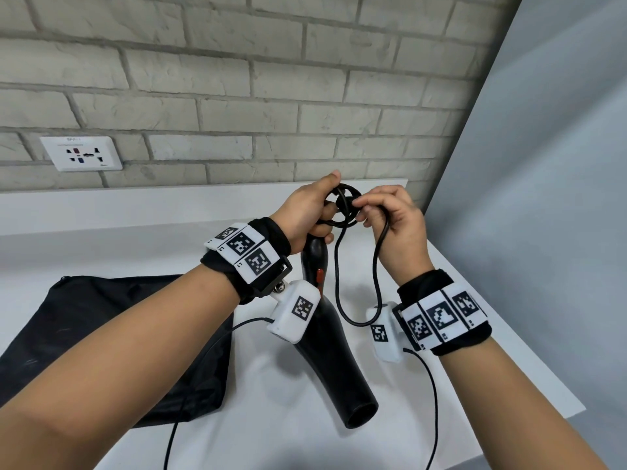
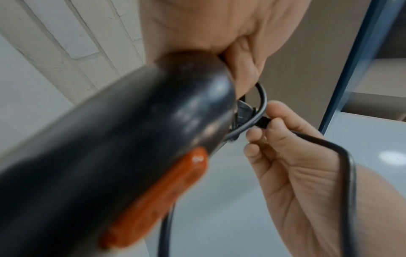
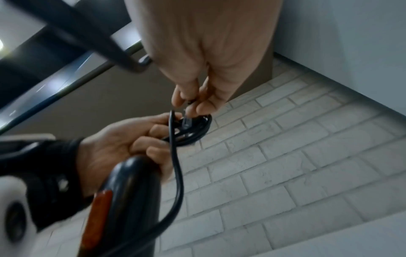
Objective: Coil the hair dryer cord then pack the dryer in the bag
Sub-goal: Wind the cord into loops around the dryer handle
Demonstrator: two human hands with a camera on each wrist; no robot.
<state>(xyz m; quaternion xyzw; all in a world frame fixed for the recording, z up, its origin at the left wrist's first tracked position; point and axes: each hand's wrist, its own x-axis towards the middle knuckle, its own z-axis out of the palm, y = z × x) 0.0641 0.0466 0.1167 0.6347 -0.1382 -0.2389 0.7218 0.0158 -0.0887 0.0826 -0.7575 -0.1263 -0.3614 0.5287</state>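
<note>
Left hand [image 1: 307, 212] grips glossy black dryer [image 1: 325, 337] handle and coiled cord [image 1: 341, 208] above white desk [image 1: 475, 334]; right hand [image 1: 395, 225] pinches cord end. Limp black bag [image 1: 112, 337] lies left; brick wall behind

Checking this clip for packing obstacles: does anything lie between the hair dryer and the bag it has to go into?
Nothing visible does. The hair dryer hangs from the left hand just right of the flat black bag. A loop of cord, pinched by the right hand, dangles on the far side.
</note>
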